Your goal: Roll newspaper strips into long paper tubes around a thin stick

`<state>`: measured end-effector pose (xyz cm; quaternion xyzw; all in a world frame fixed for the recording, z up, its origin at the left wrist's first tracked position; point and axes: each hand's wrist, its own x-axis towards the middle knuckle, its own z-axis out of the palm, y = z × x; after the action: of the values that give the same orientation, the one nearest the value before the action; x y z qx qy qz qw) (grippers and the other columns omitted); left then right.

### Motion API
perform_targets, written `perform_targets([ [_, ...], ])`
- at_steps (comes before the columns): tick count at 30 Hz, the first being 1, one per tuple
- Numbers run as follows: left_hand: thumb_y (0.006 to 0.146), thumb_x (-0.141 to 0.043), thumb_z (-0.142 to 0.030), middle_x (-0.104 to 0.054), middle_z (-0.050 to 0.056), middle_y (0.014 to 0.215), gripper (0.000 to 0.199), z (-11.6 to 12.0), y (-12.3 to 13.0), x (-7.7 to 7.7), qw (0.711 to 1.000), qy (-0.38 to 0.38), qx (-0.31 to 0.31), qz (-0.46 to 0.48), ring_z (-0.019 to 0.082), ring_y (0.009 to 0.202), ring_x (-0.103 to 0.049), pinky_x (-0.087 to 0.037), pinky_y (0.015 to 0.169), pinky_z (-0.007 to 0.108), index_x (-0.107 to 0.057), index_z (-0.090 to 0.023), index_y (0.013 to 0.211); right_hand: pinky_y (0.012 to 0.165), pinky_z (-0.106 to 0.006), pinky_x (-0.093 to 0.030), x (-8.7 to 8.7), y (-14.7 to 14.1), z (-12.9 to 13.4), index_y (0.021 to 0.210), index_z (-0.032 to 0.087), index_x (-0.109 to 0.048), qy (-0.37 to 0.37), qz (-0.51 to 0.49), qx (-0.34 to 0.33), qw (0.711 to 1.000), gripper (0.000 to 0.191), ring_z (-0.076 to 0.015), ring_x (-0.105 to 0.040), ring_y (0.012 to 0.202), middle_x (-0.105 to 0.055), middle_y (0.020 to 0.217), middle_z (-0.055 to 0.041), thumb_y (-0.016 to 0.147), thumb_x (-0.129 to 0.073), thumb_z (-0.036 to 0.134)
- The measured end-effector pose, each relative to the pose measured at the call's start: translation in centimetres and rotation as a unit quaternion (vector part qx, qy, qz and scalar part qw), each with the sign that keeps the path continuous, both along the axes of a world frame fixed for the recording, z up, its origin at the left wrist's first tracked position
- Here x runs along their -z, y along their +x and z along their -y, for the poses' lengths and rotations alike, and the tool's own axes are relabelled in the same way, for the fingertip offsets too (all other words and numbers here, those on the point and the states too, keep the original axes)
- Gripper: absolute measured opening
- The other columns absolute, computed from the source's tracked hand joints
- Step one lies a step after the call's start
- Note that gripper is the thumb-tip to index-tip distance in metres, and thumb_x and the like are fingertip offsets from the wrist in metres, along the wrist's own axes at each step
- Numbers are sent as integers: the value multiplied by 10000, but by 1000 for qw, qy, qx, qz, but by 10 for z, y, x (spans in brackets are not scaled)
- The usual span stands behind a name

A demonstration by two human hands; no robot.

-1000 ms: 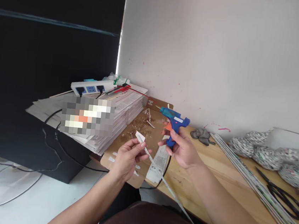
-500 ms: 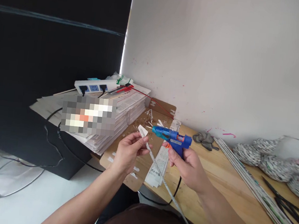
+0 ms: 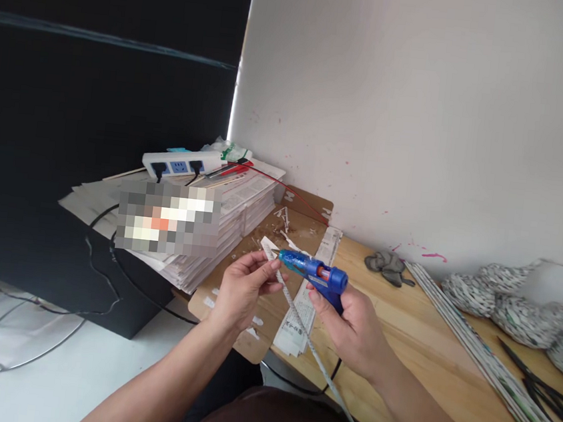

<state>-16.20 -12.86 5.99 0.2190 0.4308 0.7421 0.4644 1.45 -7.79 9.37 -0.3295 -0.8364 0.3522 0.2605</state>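
Note:
My left hand (image 3: 243, 287) pinches a long thin rolled paper strip (image 3: 302, 327) close to its flared, pointed upper end. From there the strip slants down to the right, toward my lap. A blue glue gun (image 3: 313, 270) is held in my right hand (image 3: 357, 330), its fingers wrapped round the handle. The gun points left, and its metal tip is at the flared paper end, just above my left thumb; whether they touch is hard to tell. Newspaper strips (image 3: 294, 330) lie on the table beneath the hands.
A newspaper stack (image 3: 229, 226) at the left bears a power strip (image 3: 180, 163). Cardboard (image 3: 253, 241) lies beside it on the wooden table (image 3: 398, 344). Rolled paper sticks (image 3: 472, 352), black scissors (image 3: 539, 386), a grey cloth item (image 3: 387, 266) and woven paper pieces (image 3: 522, 317) are to the right.
My right hand has brought the glue gun left and slightly down, so its tip is now at the paper's flared end. The left hand has barely moved.

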Motion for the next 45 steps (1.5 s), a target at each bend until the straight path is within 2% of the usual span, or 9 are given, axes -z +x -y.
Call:
perform_targets([
  [6,666,-741,-234,-638,14,787,288,1,-1,0,1000,2,-1,5,163,711,-678,-535,544,186,-601,-132,896,571,-241,-365,-3,-2,2,908,197,-576,17,14,-2,1000,243,-122,-442,587,-511,632,21,891,-447,402],
  [20,660,-746,-247,-655,36,780,300,0,-2,-4,1000,-1,1,9,167,705,-678,-540,554,196,-599,-124,889,561,-244,-354,-5,-1,2,891,192,-565,39,30,2,999,242,-121,-444,571,-510,623,21,890,-449,404],
  [31,646,-755,-246,-635,19,758,308,1,-1,-6,1000,-4,-5,19,157,692,-672,-540,553,197,-587,-126,874,502,-241,-313,-4,0,-1,823,185,-565,69,2,23,997,204,-115,-418,512,-478,556,23,875,-482,364],
  [34,648,-754,-246,-634,19,767,310,2,-1,-5,1000,-4,-4,18,159,701,-674,-541,554,195,-584,-128,879,503,-242,-317,-4,-1,-2,816,182,-579,59,-10,25,998,218,-117,-429,515,-494,565,17,868,-492,374],
  [37,650,-753,-238,-624,7,756,313,3,-2,-3,1000,-1,-6,22,160,704,-676,-541,554,192,-578,-135,889,517,-240,-345,1,-3,-5,930,182,-591,-15,-58,34,998,248,-119,-456,544,-516,618,12,858,-511,405],
  [40,643,-759,-231,-615,-2,760,315,4,-4,-2,1000,-5,-12,29,167,711,-681,-541,553,190,-576,-138,882,510,-225,-365,7,-9,-13,1004,193,-542,-164,-157,42,973,292,-105,-472,546,-493,628,30,848,-523,439],
  [42,642,-759,-229,-614,-3,763,312,5,-5,-1,999,-7,-10,31,177,724,-684,-541,555,190,-575,-140,877,451,-198,-323,12,-15,-20,940,202,-507,-282,-226,47,931,279,-91,-473,521,-480,620,44,833,-540,458],
  [45,645,-758,-224,-615,-7,747,310,8,-6,-1,999,-12,-6,36,184,729,-687,-540,562,193,-565,-147,875,394,-178,-259,20,-25,-32,866,207,-470,-430,-308,76,845,270,-92,-503,517,-504,637,40,809,-571,450],
])
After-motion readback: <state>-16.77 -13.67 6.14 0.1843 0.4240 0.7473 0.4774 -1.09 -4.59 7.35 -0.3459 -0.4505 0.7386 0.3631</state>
